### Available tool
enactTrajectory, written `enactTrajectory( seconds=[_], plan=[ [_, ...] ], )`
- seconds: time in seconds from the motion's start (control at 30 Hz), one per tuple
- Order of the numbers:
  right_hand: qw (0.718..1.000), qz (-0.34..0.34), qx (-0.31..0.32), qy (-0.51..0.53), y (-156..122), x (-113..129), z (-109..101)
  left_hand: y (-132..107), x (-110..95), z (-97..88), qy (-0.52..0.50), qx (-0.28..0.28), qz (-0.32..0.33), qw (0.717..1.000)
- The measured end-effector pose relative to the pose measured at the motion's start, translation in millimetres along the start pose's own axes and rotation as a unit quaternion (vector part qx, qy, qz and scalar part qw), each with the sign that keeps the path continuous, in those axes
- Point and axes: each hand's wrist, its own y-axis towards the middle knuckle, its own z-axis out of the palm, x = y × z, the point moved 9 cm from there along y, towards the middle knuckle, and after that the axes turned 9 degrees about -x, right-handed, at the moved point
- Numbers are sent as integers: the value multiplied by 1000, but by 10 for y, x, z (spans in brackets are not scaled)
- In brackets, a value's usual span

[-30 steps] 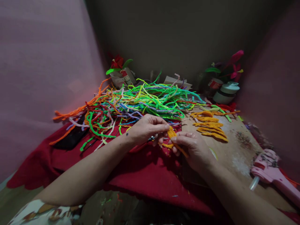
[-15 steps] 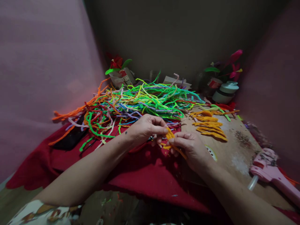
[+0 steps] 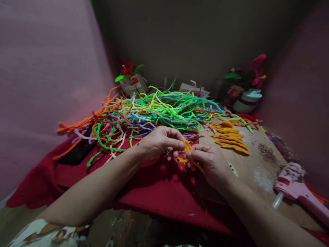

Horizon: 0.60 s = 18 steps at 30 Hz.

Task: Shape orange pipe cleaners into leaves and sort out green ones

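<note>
Between my two hands is a bent orange pipe cleaner (image 3: 187, 146), held over the red cloth (image 3: 154, 185). My left hand (image 3: 167, 140) pinches its upper end between thumb and fingers. Lower down, my right hand (image 3: 205, 156) grips the same piece, and one strand runs out beneath its fingers. Something dark and shiny shows partly behind my left fingers; I cannot make out what it is. To the right, several folded orange pipe cleaner pieces (image 3: 228, 136) lie in a row on a brown board (image 3: 246, 164).
A big tangle of coloured pipe cleaners (image 3: 159, 109) spreads behind my hands. On the board's right edge lies a pink glue gun (image 3: 295, 188). A white lidded jar (image 3: 248, 101) and pipe cleaner flowers (image 3: 258, 68) stand at the back right; a red flower (image 3: 127, 68) stands back left.
Both hands stay in nearly the same place, still gripping the orange pipe cleaner. Only slight finger and strand shifts show; the things around have not moved.
</note>
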Motion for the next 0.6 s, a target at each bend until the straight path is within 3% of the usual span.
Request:
enactTrajectory(
  seconds=[0.23,0.6],
  plan=[
    [1000,-5,7,11,0,26,8,-19,-48,11,49,-30,47,997],
    [1000,-5,3,18,16,23,-12,-27,-82,74,104,-26,68,992]
  ],
)
